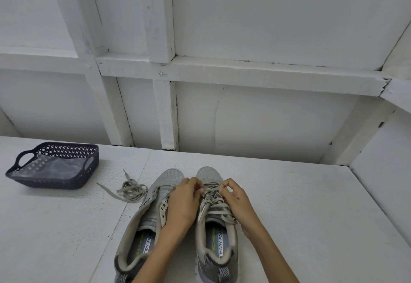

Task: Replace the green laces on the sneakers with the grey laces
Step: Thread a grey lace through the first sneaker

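Now left hand and right hand each pinch the threaded lace near the right sneaker's toe. The left sneaker (unlaced) touches it, with a loose lace and dark basket leftward on the surface.

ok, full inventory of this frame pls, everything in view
basket: 1, dark blue, table far left
loose lace: 1, grey, on table between basket and sneakers
unlaced sneaker: 1, grey, near centre, left of pair
laced sneaker: 1, grey, right of pair
threaded lace: 1, grey, in laced sneaker
table: 1, white
wall: 1, white, beamed, behind table
left hand: pinches threaded lace near toe
right hand: pinches threaded lace near toe
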`<state>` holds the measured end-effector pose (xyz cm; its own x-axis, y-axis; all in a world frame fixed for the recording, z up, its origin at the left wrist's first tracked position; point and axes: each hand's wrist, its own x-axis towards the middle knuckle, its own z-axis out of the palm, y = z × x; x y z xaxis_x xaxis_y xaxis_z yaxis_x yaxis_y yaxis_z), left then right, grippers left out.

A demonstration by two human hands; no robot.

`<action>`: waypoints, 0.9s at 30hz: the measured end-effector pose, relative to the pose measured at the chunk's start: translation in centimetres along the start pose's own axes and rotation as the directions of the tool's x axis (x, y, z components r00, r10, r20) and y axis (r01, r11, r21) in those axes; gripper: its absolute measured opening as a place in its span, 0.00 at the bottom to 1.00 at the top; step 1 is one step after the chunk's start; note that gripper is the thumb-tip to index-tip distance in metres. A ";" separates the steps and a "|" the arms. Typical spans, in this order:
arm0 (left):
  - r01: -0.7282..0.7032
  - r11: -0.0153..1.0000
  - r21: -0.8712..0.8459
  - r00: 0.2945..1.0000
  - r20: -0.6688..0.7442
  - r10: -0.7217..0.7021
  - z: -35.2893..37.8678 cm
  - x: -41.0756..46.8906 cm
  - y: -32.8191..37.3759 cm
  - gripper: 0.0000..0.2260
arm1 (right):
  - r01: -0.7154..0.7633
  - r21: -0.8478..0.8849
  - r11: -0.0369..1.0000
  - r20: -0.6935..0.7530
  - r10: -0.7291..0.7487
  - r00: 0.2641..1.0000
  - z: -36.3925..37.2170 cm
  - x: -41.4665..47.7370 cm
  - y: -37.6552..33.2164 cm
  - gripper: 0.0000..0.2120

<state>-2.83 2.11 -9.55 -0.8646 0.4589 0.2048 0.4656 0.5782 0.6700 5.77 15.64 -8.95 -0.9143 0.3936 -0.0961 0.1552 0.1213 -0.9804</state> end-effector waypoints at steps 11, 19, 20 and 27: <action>-0.093 0.988 0.121 0.995 0.047 0.088 -0.7 -0.4 0.9 0.06 | -0.144 0.106 0.984 -0.035 0.149 0.988 0.3 0.5 -0.2 0.05; -0.026 0.999 0.047 0.999 0.028 0.024 0.0 -1.2 0.4 0.03 | -0.153 0.223 0.963 -0.045 0.167 0.985 0.4 0.1 0.0 0.06; -0.014 0.999 0.030 0.999 0.031 0.014 0.0 -1.3 0.5 0.02 | -0.159 0.264 0.951 -0.041 0.176 0.984 0.4 0.0 0.0 0.06; 0.065 0.991 -0.119 0.996 0.071 -0.057 -0.4 -1.6 0.7 0.07 | -0.179 0.275 0.945 -0.077 0.207 0.975 0.1 0.4 0.8 0.09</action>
<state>-1.18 1.50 -9.11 -0.8741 0.4719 0.1152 0.3825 0.5225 0.7620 5.53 15.85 -9.81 -0.8305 0.4792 -0.2838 0.2075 -0.2067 -0.9562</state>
